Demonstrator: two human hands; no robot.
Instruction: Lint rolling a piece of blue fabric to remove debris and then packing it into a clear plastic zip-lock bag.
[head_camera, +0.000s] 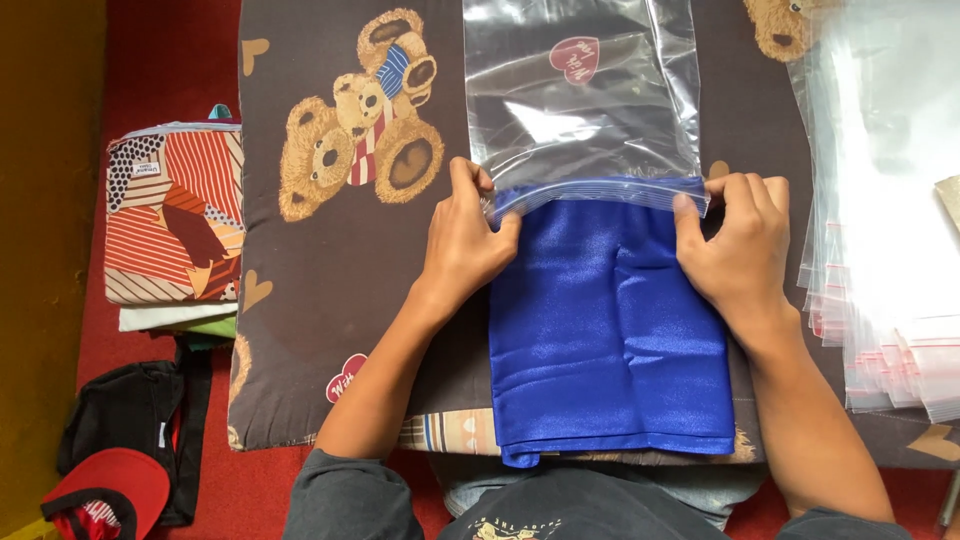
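a dark brown cushion cover printed with teddy bears and small hearts spreads across the middle, over a red floor. at the right lies a stack of clear plastic bags with red-lined edges. at the left sits a pile of folded patterned fabrics, striped orange and white. near left, a black garment and a red cap.
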